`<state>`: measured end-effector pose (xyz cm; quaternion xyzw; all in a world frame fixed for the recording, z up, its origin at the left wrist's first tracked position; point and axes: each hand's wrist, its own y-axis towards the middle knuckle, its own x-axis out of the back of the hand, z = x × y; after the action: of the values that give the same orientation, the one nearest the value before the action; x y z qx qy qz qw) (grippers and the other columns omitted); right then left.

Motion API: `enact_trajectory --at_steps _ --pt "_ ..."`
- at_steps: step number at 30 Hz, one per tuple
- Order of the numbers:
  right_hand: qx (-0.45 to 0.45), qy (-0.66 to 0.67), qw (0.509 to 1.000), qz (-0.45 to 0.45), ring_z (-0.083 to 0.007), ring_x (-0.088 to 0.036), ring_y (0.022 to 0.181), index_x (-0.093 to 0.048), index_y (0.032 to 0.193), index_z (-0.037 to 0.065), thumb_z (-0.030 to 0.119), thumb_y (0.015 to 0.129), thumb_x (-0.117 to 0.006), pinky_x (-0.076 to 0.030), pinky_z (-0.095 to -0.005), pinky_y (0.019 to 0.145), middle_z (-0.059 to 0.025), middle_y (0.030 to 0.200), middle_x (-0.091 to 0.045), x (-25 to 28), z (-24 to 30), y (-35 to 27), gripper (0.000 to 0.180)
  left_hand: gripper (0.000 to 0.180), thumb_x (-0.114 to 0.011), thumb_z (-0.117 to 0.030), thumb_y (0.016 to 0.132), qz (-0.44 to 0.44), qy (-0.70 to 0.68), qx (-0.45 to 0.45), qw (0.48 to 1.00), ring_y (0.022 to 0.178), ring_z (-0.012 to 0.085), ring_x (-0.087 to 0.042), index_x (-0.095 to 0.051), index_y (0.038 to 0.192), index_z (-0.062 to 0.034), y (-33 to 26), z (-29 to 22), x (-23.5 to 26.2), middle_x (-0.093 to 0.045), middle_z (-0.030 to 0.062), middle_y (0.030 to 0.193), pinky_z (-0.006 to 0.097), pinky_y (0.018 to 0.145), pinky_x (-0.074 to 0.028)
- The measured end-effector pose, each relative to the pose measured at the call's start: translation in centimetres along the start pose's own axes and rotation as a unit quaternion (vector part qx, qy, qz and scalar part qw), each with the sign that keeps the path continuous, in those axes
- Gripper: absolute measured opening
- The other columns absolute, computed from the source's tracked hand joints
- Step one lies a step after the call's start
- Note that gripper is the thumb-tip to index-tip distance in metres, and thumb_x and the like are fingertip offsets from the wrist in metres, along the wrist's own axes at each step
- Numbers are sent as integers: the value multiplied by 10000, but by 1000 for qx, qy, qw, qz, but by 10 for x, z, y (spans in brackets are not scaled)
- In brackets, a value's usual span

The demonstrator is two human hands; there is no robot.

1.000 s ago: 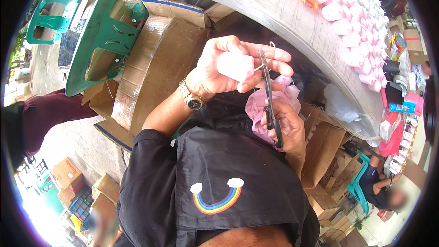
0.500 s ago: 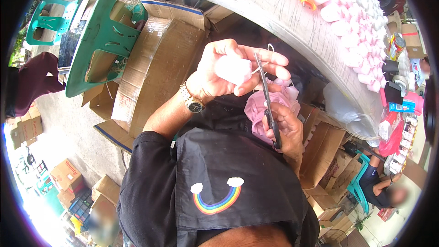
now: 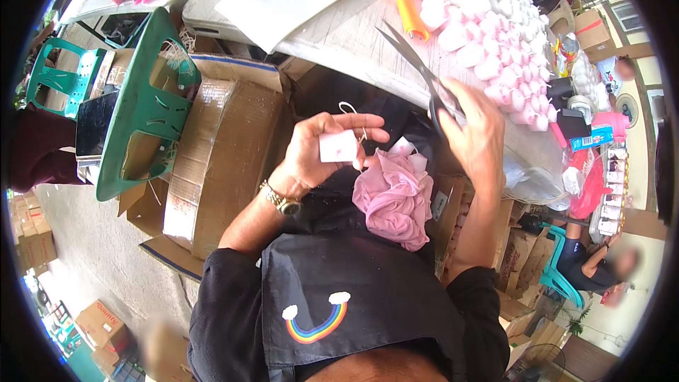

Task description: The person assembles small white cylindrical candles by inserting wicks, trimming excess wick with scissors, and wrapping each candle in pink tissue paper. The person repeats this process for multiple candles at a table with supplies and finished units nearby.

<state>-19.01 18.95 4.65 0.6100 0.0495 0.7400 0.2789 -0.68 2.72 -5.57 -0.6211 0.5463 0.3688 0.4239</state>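
Pink candle [image 3: 339, 147] lay in the upturned left hand [image 3: 311, 143], above the lap and just short of the worktop [image 3: 339, 35]; the fingers curled loosely around it, the open side facing up, probably so that the block was cradled and its pale cord [image 3: 346, 106] stayed free near the fingertips; the right hand [image 3: 477, 127] grasped dark scissors [image 3: 417, 64] by the handles, though how the fingers sat in the loops was partly hidden; the blades pointed away from the left hand, a stance that seemed to keep the tips clear of skin and cord; pink cloth [image 3: 392, 198] lay bunched beneath and between the hands, against the black apron [image 3: 368, 297].

Beyond, the worktop's curved edge ran under the scissors in view, contact uncertain; open room remained between the hands, while pink pieces [image 3: 495, 64] crowded the right side behind an orange tube [image 3: 409, 7], and a cardboard box [image 3: 219, 148] bounded the left forearm.
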Motion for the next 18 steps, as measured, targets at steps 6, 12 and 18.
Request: enact_trajectory --at_steps 6,12,18 --pt "65 -193 978 44 -319 -586 1044 -637 1205 37 38 844 -627 -475 -404 881 -148 1155 -587 -23 -20 44 361 664 -444 -280 783 -41 6 -3 999 711 262 -646 -490 1297 138 1 10 -11 -622 276 1181 442 929 -483" --pt "55 -69 994 58 -304 -552 1143 -622 1251 82 47 871 -546 -428 -430 959 -128 1298 -553 -45 -15 58 389 625 -417 -257 784 -68 6 8 998 726 263 -623 -522 1261 132 1 15 -14 -639 253 1133 369 834 -497" --pt "95 -153 983 -39 -284 -547 1153 -599 1284 120 44 841 -541 -415 -424 963 -112 1326 -559 -66 -5 66 453 611 -411 -258 805 -72 -3 12 997 752 257 -618 -526 1261 133 2 16 -19 -641 247 1130 360 795 -498"
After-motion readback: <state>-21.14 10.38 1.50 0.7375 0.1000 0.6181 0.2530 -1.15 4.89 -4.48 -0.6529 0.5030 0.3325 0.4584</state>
